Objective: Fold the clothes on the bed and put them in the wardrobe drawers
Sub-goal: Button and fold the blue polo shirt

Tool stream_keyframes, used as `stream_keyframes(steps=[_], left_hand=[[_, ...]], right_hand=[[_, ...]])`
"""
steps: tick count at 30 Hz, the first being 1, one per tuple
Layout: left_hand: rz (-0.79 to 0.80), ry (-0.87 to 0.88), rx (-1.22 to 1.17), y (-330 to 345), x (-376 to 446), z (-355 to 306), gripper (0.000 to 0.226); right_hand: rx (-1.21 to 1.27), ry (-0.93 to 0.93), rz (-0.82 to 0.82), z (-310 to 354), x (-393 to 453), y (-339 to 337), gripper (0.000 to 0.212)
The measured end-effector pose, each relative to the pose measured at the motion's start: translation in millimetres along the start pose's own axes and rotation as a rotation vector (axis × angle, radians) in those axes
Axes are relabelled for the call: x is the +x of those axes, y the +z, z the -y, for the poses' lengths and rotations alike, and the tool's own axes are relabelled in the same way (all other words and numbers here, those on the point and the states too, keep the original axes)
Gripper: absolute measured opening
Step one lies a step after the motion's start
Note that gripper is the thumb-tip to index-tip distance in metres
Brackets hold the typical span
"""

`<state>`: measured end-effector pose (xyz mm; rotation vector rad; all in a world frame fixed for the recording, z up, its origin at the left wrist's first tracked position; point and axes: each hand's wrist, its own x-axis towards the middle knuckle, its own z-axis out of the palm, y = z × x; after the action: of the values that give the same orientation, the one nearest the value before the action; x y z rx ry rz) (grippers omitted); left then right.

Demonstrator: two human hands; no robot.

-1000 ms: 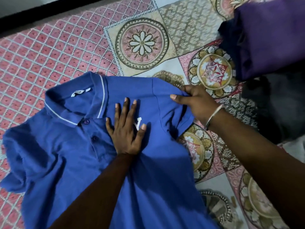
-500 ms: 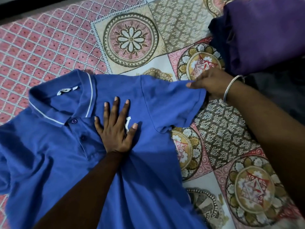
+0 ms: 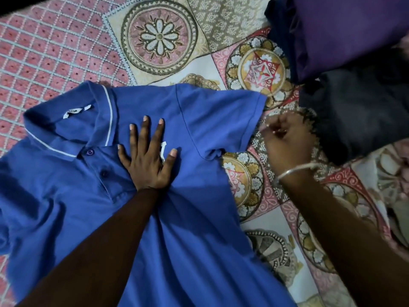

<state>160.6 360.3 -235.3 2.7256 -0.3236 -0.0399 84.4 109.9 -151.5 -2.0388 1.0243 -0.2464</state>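
The blue polo shirt [image 3: 168, 218] lies face up and spread flat on the patterned bedsheet [image 3: 66, 52], its collar [image 3: 73, 127] edged with a thin white stripe and pointing toward the far side of the bed; a white label [image 3: 76, 111] shows inside the neck, and two dark buttons sit on the placket just below the collar. The left hand [image 3: 147, 160] presses flat on the shirt's chest, right of the placket, fingers straight and spread — it grips nothing, only pins the cloth; a white logo peeks out from under its fingers. The shirt's short sleeve [image 3: 223, 120] lies stretched out flat to the right of that hand. The right hand [image 3: 285, 142] sits just beside the sleeve's hem, off the shirt and over the sheet, fingers curled inward; it is blurred, and nothing can be seen held in it; a silver bangle [image 3: 296, 170] circles its wrist. Beyond the sleeve, to the far right of the shirt, a purple garment [image 3: 345, 29] rests folded on the sheet, with a dark grey garment [image 3: 358, 111] nearer — both well apart from the shirt.
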Motion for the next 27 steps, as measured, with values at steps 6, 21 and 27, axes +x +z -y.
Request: stream_keyframes(steps=[6, 21, 27], left_hand=[[-0.028, -0.049, -0.128, -15.8, 1.8, -18.3, 0.059], [0.243, 0.649, 0.402, -31.8, 26.9, -158.1, 0.027], [0.124, 0.442, 0.156, -19.6, 37.4, -158.4, 0.032]], right_hand=[[-0.235, -0.189, 0.32, -79.4, -146.2, -27.1, 0.018], [-0.188, -0.067, 0.333, -152.9, -255.7, -92.6, 0.027], [-0.359, 0.003, 0.135, -171.0, -294.1, -102.0, 0.029]])
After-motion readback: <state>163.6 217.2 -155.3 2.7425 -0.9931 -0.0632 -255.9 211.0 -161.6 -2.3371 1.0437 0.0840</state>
